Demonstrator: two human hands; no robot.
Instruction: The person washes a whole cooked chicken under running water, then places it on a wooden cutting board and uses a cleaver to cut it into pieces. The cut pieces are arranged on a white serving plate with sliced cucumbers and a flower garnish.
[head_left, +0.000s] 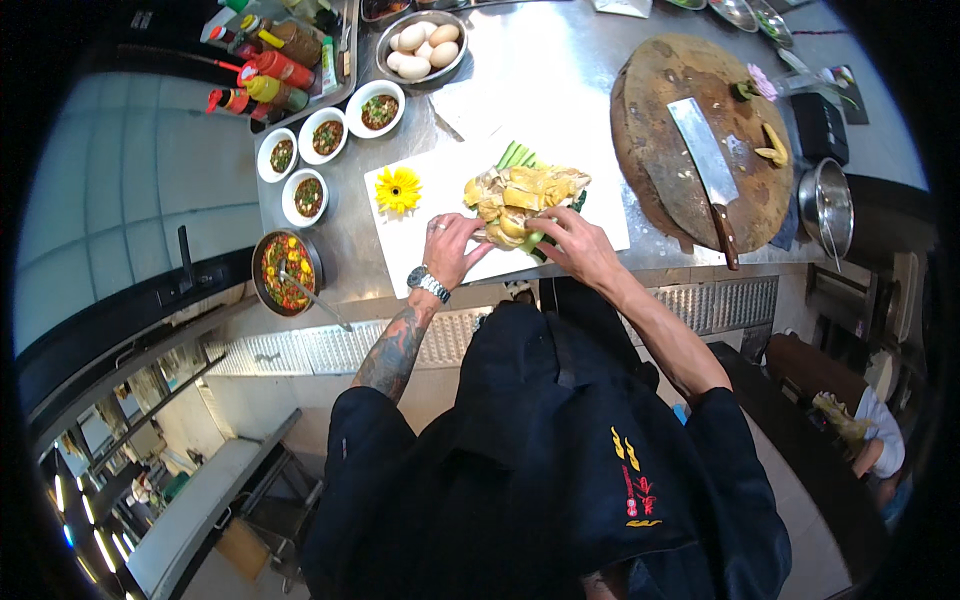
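Note:
Pieces of cooked, yellow-skinned chicken (525, 189) lie heaped on a white board or plate (435, 262), whose edges are partly lost in glare. Green cucumber slices (516, 155) show behind the heap, and dark green leaves lie at its right side. With bent fingers, my left hand (452, 244) touches the heap's near left edge. My right hand (574, 241) touches its near right side, thumb and fingertips at a chicken piece. Whether either hand grips a piece is hard to see. A yellow gerbera flower (398, 190) lies on the board's left part.
A cleaver (705, 154) and chicken feet-like yellow piece (774, 148) lie on a round wooden chopping block (645, 135) at right. Several sauce bowls (322, 136), a pan of chopped peppers (287, 271) with a spoon, and a bowl of eggs (422, 46) stand left. Someone is at lower right.

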